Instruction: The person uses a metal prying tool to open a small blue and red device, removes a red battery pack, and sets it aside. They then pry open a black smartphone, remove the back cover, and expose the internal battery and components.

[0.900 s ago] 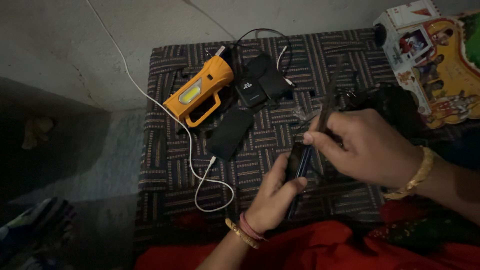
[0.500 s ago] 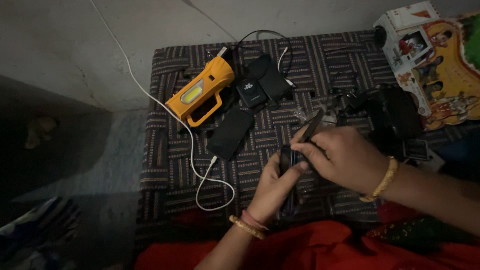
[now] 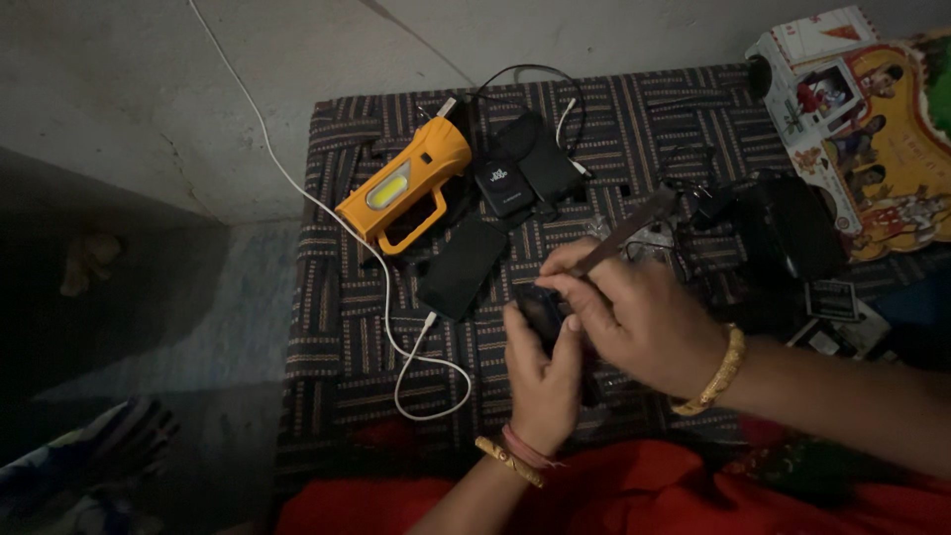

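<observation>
Both hands closed: left hand [image 3: 543, 372] grips a small dark device [image 3: 542, 309] (details unclear), right hand [image 3: 634, 317] a thin tool [image 3: 626, 228].

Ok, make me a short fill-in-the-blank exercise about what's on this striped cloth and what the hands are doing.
1. The handled flashlight lying on the striped cloth is ____ in colour.
2. The white cable plugs into the flat ____ phone beside the flashlight.
3. The left hand grips a small dark device, while the ____ hand holds a thin dark tool to it.
4. The right wrist wears a ____ bangle.

Missing words: orange; black; right; gold
</observation>
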